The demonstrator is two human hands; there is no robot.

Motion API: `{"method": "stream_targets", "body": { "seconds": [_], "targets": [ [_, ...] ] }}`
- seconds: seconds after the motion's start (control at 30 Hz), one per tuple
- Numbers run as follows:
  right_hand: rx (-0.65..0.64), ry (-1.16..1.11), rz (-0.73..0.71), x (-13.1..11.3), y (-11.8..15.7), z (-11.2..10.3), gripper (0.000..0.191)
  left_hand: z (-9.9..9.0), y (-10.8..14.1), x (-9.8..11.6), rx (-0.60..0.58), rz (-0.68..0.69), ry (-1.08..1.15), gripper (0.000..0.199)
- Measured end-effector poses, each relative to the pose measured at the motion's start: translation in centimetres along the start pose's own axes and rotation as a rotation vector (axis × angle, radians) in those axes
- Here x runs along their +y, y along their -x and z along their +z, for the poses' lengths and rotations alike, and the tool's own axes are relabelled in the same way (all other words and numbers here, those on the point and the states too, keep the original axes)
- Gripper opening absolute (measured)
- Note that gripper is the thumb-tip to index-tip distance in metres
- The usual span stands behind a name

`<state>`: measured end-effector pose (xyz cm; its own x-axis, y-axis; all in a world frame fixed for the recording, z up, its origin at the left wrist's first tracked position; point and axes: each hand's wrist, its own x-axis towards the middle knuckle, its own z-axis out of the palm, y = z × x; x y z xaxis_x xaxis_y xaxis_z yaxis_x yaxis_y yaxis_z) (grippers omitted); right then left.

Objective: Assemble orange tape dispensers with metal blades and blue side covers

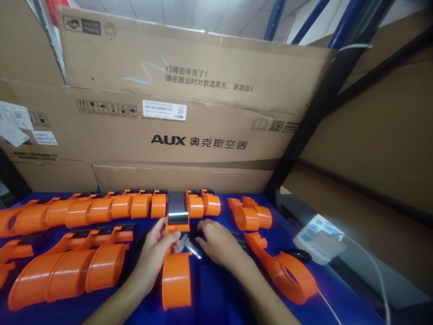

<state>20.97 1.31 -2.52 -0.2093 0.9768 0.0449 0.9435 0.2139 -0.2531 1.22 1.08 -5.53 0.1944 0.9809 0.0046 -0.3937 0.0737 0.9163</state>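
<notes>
My left hand is closed around the neck of an orange tape dispenser, which points away from me. At its far end is a serrated strip. A small shiny metal piece shows beside the neck, between my hands; whether it is attached cannot be made out. My right hand hovers just right of the dispenser, its fingers bent and thumb apart from the index finger. Nothing shows between them, though some fingertips are hidden.
Several orange dispensers line the back of the blue surface, with more at left. Others lie at right, one large nearby. A white power strip with a cable sits at the right edge. A cardboard wall stands behind.
</notes>
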Motion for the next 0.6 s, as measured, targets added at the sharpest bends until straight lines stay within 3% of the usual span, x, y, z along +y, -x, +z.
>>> {"method": "stream_targets", "body": {
  "seconds": [0.4,0.6],
  "targets": [
    [0.064,-0.186,-0.088,-0.8,0.0,-1.7,0.017,0.5,0.1,0.4,-0.037,0.014,-0.125,0.034],
    [0.277,-0.715,-0.098,-1.1,-0.2,-1.5,0.01,0.7,0.2,0.5,-0.024,0.016,-0.118,0.033]
  ]
}}
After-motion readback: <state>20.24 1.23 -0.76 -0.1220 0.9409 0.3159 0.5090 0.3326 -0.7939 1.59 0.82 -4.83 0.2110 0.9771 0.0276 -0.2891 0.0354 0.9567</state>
